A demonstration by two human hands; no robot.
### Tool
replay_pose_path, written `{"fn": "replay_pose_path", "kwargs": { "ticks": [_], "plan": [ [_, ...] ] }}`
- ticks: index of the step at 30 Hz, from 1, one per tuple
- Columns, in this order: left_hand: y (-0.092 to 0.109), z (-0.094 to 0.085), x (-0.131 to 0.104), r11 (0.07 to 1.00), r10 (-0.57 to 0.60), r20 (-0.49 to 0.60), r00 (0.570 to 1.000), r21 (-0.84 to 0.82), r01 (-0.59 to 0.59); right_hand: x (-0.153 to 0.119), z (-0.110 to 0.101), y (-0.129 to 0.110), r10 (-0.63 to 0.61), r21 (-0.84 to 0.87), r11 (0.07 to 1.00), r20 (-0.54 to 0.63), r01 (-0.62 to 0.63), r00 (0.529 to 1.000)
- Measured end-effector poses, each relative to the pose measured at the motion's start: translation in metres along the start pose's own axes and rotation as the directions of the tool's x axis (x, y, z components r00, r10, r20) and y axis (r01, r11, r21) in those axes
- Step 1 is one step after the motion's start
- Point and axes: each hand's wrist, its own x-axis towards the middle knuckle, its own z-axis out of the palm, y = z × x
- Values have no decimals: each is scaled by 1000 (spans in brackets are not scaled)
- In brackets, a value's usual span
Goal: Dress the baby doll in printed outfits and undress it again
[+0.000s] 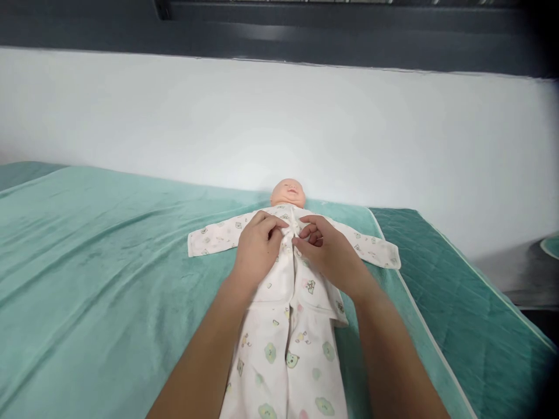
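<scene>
A baby doll [288,192] lies on its back, its head toward the wall. It wears a white printed baby jacket [310,285] with sleeves spread to both sides, and matching pants [279,361] below. My left hand [262,241] pinches the jacket's front edge at the upper chest, left of the opening. On the other side, my right hand [325,247] has thumb and forefinger at the opposite edge, its other fingers curled. Small buttons run along the opening between the hands. Whether a button is between my fingertips I cannot tell.
A light green blanket [109,279] covers the bed under the doll. To the right, a darker green quilted mattress cover [463,291] shows beyond the blanket's edge. Behind the doll's head stands a white wall [393,139] with a dark ledge [262,35] above.
</scene>
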Motion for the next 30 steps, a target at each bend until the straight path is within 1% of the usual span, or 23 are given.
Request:
{"fn": "replay_pose_path", "kwargs": {
  "ticks": [3, 6, 8, 10, 13, 14, 16, 19, 22, 24, 27, 30],
  "plan": [
    [1, -9, -2, 997, -22, 38, 999, -80, 25, -10, -16, -10, 27, -124, 992, 0, -27, 1000],
    [3, -16, -4, 985, -62, 109, 992, -155, 79, -21, -22, -20, 67, -305, 951, 42, -51, 997],
    [5, -20, -5, 978, -90, 155, 984, -175, 117, -26, -18, -26, 71, -401, 916, 77, -34, 995],
    [5, -24, -5, 977, -96, 235, 967, -161, 136, -30, -10, -31, 75, -491, 871, 75, -29, 994],
    [5, -28, -6, 989, -45, 377, 925, -112, 94, -33, -1, -38, 87, -594, 804, 71, -28, 994],
    [5, -29, -6, 992, -24, 404, 914, -102, 72, -34, 0, -39, 81, -611, 792, 76, -18, 994],
    [4, -31, -6, 994, 7, 423, 906, -99, 38, -35, 0, -39, 61, -622, 783, 81, 3, 995],
    [6, -34, -6, 990, 2, 438, 899, -129, 61, -33, -7, -36, 64, -557, 831, 93, -1, 994],
    [9, -36, -7, 968, -23, 476, 879, -210, 139, -28, -17, -29, 97, -391, 920, 147, -32, 984],
    [10, -35, -9, 948, -20, 488, 873, -268, 171, -25, -23, -24, 107, -276, 960, 192, -50, 975],
    [11, -32, -11, 932, -28, 486, 873, -303, 199, -22, -26, -16, 105, -130, 989, 242, -75, 964],
    [10, -31, -10, 918, -66, 492, 868, -311, 246, -24, -23, -9, 103, 13, 994, 232, -108, 967]
  ]
}}
